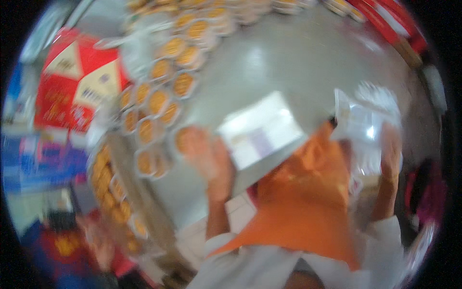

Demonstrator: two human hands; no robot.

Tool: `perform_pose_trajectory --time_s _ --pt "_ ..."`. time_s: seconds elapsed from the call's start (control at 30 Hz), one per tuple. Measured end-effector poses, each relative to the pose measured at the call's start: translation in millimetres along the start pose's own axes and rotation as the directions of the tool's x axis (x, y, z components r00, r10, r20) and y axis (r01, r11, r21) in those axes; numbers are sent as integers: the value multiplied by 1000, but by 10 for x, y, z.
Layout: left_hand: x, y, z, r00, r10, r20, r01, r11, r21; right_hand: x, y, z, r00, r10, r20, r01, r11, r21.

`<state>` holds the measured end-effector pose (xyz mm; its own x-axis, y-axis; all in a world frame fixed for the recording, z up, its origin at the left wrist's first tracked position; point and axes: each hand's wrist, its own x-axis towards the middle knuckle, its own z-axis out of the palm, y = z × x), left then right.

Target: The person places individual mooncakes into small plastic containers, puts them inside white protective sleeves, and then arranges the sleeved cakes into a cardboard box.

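My left hand (pixel 207 153) reaches over the grey metal table, its fingers over a round golden pastry in a clear plastic tray (pixel 182 139). Motion blur hides whether it grips that pastry. Right beside this hand lies a white packet or box (pixel 261 130) with a purplish patch. At the right, my right hand (pixel 390 150) is at a clear plastic bag or stack of clear packaging (pixel 368 123); its fingers are blurred, so its hold is unclear. An orange apron (pixel 299 202) covers my front.
Rows of packed round pastries (pixel 158 101) run along the table's left and far side. Red gift bags (pixel 79 83) stand at the left. Below them is a large container of pastries (pixel 112 195). Another person's hand (pixel 101 245) shows at lower left. Red boxes (pixel 386 21) are at upper right.
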<state>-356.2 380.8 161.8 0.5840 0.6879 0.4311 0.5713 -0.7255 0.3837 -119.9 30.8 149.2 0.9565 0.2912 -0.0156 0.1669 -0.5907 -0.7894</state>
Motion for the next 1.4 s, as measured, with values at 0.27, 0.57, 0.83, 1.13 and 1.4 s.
perform_pose_trajectory --time_s 0.27,0.57,0.83,1.13,1.4 --pt "-326 193 164 963 252 96 -241 964 -109 -518 438 -996 959 -200 -201 -60 550 -833" --pt "-236 244 535 904 336 265 -308 941 -142 -1102 1795 136 953 127 277 129 655 -745" --pt "-150 345 564 936 284 210 -239 947 -212 -1348 2753 -67 932 -38 360 301 633 -713" --pt "-135 258 669 927 374 -36 -375 920 -113 -186 -379 274 864 -212 456 367 886 -284" --pt "-301 339 726 974 112 199 -4 880 -475 -242 -2324 2486 -39 -877 478 937 134 323"
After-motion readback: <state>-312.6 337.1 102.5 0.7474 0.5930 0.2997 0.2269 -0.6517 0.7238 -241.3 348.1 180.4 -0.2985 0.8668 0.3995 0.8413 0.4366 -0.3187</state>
